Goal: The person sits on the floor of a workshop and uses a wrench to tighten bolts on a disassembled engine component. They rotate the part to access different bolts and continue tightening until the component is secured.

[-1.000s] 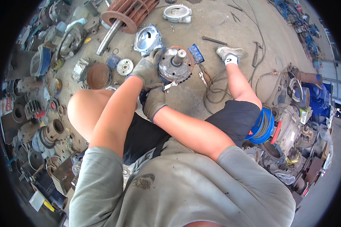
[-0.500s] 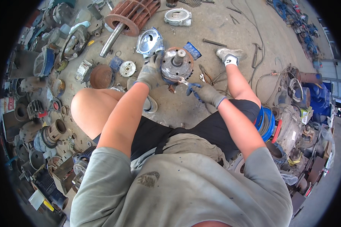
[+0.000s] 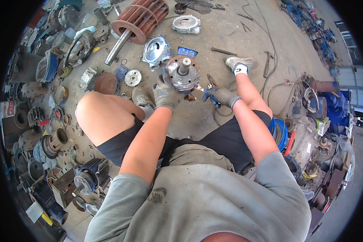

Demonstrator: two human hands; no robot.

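An electric motor (image 3: 182, 74) stands on the floor between my feet, shaft (image 3: 184, 65) up, with a round grey end flange. Its blue terminal box (image 3: 187, 51) sticks out on the far side. My left hand (image 3: 164, 93), in a grey glove, is at the motor's near left side, fingers curled against its edge. In my right hand (image 3: 221, 97), also gloved, is a wrench (image 3: 199, 87); its head lies at the motor's near right rim. Whether it sits on a bolt is too small to tell. Pliers (image 3: 211, 80) lie just right of the motor.
Beyond the motor lie a silver-blue housing (image 3: 156, 50), another cover (image 3: 186, 24) and a rusty rotor (image 3: 143, 20) with a long shaft. A hammer (image 3: 268, 64) and a steel bar (image 3: 224, 51) lie at the right. A cable (image 3: 266, 28) crosses the floor. Piled parts line both sides.
The motor has turned counterclockwise, its terminal box swinging from the right to the far side. My left hand has shifted from its left side toward its near left; my right hand moved slightly right.
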